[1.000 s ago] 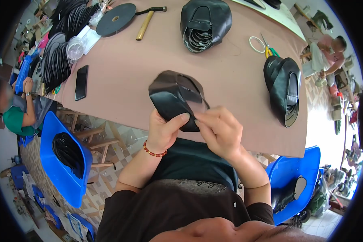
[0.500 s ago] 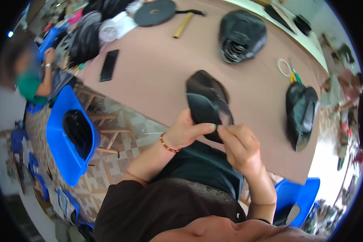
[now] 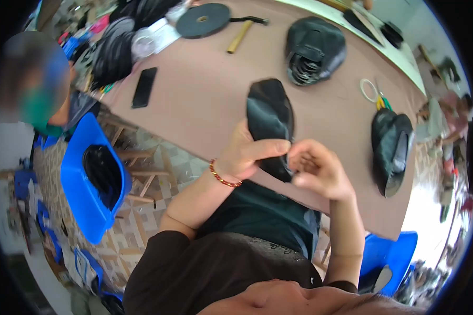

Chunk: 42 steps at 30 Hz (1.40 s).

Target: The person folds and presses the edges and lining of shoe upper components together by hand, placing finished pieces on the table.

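A black leather shoe upper [image 3: 270, 110] is in my left hand [image 3: 247, 152], gripped with the thumb across its near part and the fingers underneath. My right hand [image 3: 323, 168] is just right of the upper, its fingers loosely curled and apart from the thumb, with nothing visible between them. Whether its fingertips touch the upper's edge I cannot tell. To the right on the table lie more black shoe uppers [image 3: 389, 136]. A further stack of black uppers [image 3: 315, 50] sits near the table's far side.
The brown-covered table [image 3: 205, 105] bears a phone [image 3: 144, 87], a hammer [image 3: 239, 37], a roll of black tape [image 3: 202, 21], a white tape ring [image 3: 369, 90] and scissors [image 3: 383, 101]. A blue chair [image 3: 92, 178] holding black pieces stands left. A person [image 3: 42, 100] sits at far left.
My right hand has come off its pinch on the upper's edge and opened. My left hand has turned the upper so its smooth outer face shows, a little farther up the table.
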Each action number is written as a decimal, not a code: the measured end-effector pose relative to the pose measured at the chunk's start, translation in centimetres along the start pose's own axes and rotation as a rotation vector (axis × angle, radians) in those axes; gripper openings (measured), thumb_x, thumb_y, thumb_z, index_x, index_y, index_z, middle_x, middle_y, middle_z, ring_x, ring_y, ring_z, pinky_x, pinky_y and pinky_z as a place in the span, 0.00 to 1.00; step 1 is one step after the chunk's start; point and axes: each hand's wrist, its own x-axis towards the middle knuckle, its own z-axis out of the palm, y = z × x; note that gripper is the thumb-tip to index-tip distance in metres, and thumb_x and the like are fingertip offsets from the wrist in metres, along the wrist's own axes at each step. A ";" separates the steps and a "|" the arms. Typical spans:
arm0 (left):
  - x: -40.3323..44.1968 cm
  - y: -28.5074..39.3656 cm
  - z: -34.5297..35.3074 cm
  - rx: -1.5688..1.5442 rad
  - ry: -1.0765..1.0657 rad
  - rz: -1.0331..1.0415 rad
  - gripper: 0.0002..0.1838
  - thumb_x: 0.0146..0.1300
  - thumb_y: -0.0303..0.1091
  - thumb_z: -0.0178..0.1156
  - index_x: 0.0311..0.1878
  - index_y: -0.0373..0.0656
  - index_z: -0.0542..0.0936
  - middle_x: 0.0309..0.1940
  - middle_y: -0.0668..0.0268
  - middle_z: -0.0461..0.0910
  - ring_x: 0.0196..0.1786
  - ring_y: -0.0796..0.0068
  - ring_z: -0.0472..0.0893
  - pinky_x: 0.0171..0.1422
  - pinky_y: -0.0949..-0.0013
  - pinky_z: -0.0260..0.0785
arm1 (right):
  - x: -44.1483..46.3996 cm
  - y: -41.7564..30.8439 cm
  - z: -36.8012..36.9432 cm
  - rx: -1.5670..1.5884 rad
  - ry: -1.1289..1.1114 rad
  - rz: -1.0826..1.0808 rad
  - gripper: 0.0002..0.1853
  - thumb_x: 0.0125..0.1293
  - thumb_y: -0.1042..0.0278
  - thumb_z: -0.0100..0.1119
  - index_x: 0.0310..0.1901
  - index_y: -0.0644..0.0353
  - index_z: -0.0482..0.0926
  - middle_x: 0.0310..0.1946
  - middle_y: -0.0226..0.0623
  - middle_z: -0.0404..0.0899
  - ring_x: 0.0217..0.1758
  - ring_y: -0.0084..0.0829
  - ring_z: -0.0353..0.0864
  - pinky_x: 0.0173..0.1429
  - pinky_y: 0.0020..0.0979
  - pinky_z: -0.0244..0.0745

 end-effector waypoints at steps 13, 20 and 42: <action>-0.2 -4.7 -0.6 -0.104 -0.133 0.084 0.15 0.58 0.20 0.64 0.49 0.37 0.77 0.44 0.63 0.81 0.47 0.75 0.80 0.54 0.68 0.73 | -0.2 1.4 0.4 -0.731 0.559 -0.546 0.05 0.55 0.83 0.65 0.33 0.64 0.81 0.30 0.37 0.79 0.27 0.26 0.78 0.29 0.24 0.72; -0.1 -4.3 0.1 0.068 -0.054 0.113 0.10 0.60 0.16 0.58 0.45 0.33 0.80 0.42 0.61 0.83 0.44 0.73 0.82 0.51 0.69 0.75 | -1.0 0.6 2.4 -1.367 0.573 -0.941 0.18 0.39 0.83 0.65 0.38 0.69 0.82 0.28 0.35 0.77 0.24 0.29 0.73 0.24 0.26 0.69; 2.7 -9.4 1.1 0.500 -0.079 0.152 0.16 0.67 0.30 0.60 0.53 0.29 0.74 0.48 0.58 0.78 0.49 0.71 0.79 0.55 0.71 0.73 | -5.6 2.6 0.3 -1.131 1.036 -0.856 0.05 0.54 0.75 0.61 0.32 0.64 0.77 0.27 0.38 0.72 0.29 0.37 0.75 0.30 0.36 0.73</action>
